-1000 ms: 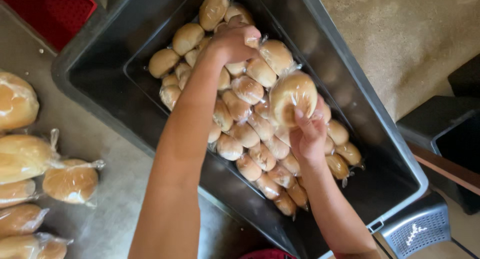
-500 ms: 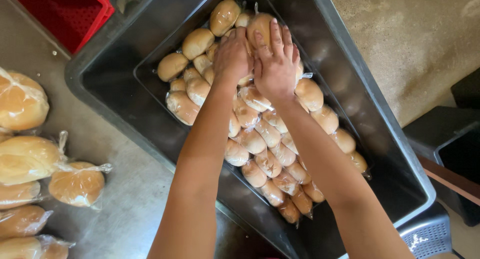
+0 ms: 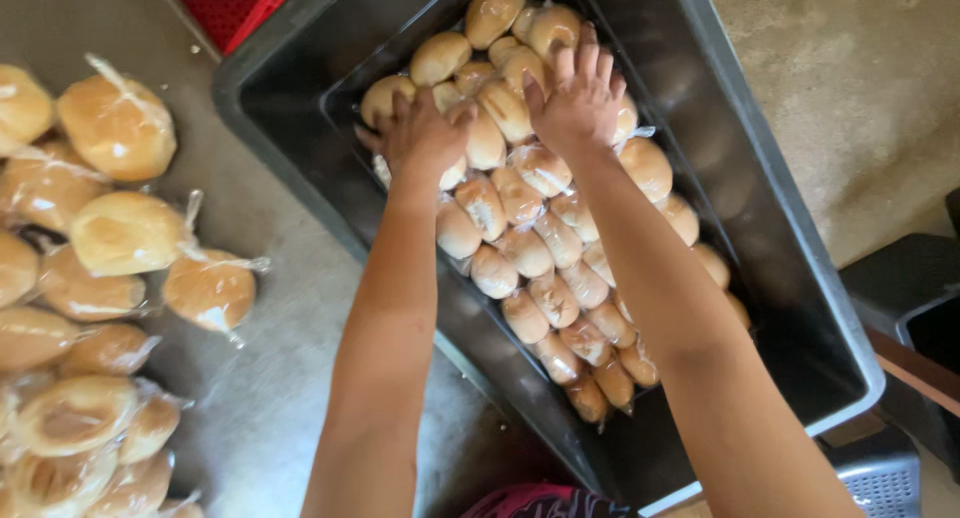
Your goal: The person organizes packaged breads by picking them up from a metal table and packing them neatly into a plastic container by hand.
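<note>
Both hands have spread apart: left hand [image 3: 420, 133] at nine o'clock, right hand [image 3: 575, 98] at twelve, fingers wide, pressing flat on rolls [image 3: 545, 268] in the bin [image 3: 790, 308].

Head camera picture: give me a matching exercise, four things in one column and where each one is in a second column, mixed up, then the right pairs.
1. Left hand
2. Right hand
3. Red crate
4. Loose bagged buns

A. on the floor, left of the bin
B. top edge, beyond the bin's corner
C. flat on rolls near the bin's far middle
D. on rolls by the bin's near-left wall

Pairs: 1-D, 2-C, 3-B, 4-A
</note>
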